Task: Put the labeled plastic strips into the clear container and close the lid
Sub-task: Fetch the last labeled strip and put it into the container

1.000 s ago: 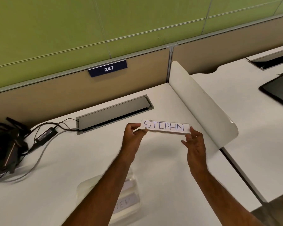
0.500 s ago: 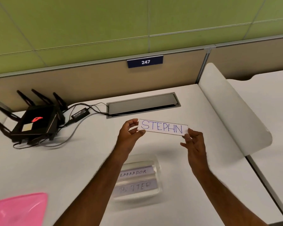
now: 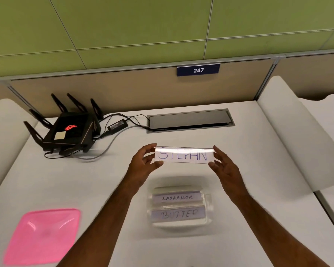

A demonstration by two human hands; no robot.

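Note:
A white plastic strip (image 3: 183, 155) with "STEPHN" written in blue is held level above the desk. My left hand (image 3: 145, 163) pinches its left end between thumb and fingers. My right hand (image 3: 223, 165) holds its right end with the fingertips. Below the strip, nearer to me, the clear container (image 3: 208, 207) stands on the desk without a lid. Two strips lie inside it, one reading LABRADOR (image 3: 176, 197) and one reading BUTTER (image 3: 178, 214). A pink lid (image 3: 41, 235) lies flat at the front left.
A black router (image 3: 68, 130) with several antennas sits at the back left, its power brick (image 3: 117, 124) and cables running to a metal cable hatch (image 3: 189, 120). White curved dividers (image 3: 289, 135) border the desk on both sides. A beige partition carries a "247" sign (image 3: 198, 69).
The view has swung left and down, bringing the router, pink lid and container fully into sight. Both hands still hold the strip, which now catches a glare along its top.

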